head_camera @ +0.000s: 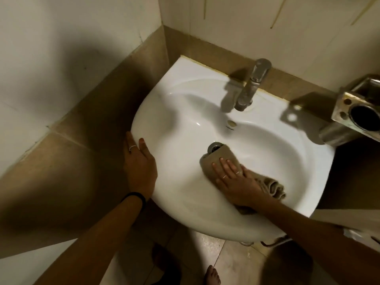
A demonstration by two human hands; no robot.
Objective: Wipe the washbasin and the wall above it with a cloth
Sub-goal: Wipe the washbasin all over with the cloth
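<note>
A white washbasin (185, 103) is mounted in a tiled corner. My right hand (236, 182) lies flat on a beige cloth (218, 157) inside the bowl, just in front of the drain (214, 147), which the cloth partly covers. The rest of the cloth bunches over the basin's near rim behind my wrist. My left hand (139, 167) grips the basin's left rim, thumb on top and fingers down the outside. The wall above the basin (246, 23) is pale tile with thin yellowish streaks.
A metal tap (250, 85) stands at the back of the basin over the bowl. A metal holder (355, 114) with round holes juts from the wall at the right. A brown tile band runs behind the basin. My bare feet (211, 274) show on the floor below.
</note>
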